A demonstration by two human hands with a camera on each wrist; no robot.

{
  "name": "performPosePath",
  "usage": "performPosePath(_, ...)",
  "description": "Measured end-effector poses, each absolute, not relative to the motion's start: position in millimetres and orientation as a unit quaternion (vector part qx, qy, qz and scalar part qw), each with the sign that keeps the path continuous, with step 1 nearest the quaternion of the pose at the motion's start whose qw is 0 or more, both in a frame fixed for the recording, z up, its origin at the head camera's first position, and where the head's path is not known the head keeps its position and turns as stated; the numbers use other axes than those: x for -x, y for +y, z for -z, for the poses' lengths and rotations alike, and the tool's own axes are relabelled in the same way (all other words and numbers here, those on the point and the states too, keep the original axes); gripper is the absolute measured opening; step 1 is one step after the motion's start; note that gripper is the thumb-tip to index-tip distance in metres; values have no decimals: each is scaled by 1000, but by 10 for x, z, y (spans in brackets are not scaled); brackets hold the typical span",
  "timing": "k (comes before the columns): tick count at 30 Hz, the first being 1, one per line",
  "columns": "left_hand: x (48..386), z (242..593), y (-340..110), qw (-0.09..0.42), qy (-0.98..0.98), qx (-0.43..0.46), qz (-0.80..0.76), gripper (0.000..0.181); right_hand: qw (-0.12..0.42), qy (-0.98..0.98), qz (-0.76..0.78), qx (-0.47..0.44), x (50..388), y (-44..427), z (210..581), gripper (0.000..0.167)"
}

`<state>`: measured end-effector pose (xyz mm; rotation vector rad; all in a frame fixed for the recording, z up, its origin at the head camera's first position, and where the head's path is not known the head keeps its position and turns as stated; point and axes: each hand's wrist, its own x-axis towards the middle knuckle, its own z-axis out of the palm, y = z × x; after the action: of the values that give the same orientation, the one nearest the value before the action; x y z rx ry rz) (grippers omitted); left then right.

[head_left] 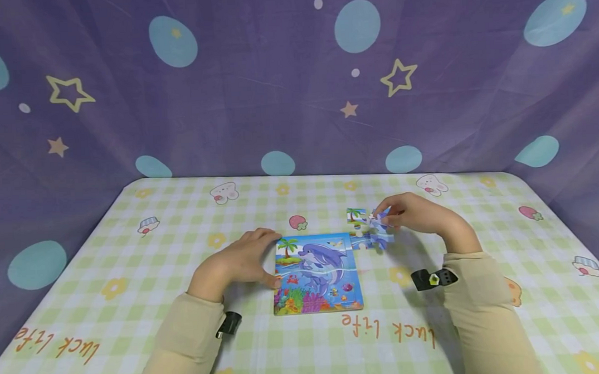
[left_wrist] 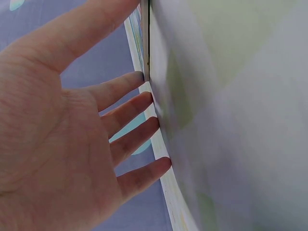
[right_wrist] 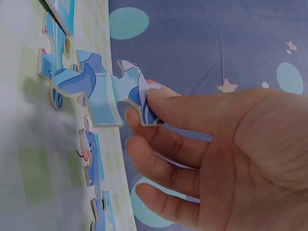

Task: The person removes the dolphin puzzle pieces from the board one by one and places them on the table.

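Note:
A dolphin picture puzzle board (head_left: 315, 273) lies flat on the table. My left hand (head_left: 244, 259) rests at its left side, thumb on the left edge and index finger by the top left corner. In the left wrist view the fingers of the left hand (left_wrist: 72, 115) are extended, fingertips against the tablecloth. My right hand (head_left: 418, 214) pinches a blue and purple jigsaw piece (right_wrist: 132, 91) between thumb and fingers. That piece seems joined to another piece (right_wrist: 103, 98), tilted above the table. Loose jigsaw pieces (head_left: 356, 214) lie beside the board's upper right corner.
A green checked tablecloth (head_left: 132, 255) with printed figures and lettering covers the table. Behind it hangs a purple curtain (head_left: 295, 98) with stars and blue ovals. More loose puzzle pieces (right_wrist: 94, 159) lie beneath the right hand.

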<state>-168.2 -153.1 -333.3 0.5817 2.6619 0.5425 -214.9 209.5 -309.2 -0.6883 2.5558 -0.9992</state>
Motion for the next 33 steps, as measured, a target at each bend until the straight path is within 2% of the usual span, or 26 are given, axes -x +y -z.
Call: performPosePath(33, 1685, 3344, -1549, 184, 942, -202, -195, 98, 183, 902, 342, 190, 2214, 2204, 3253, 21)
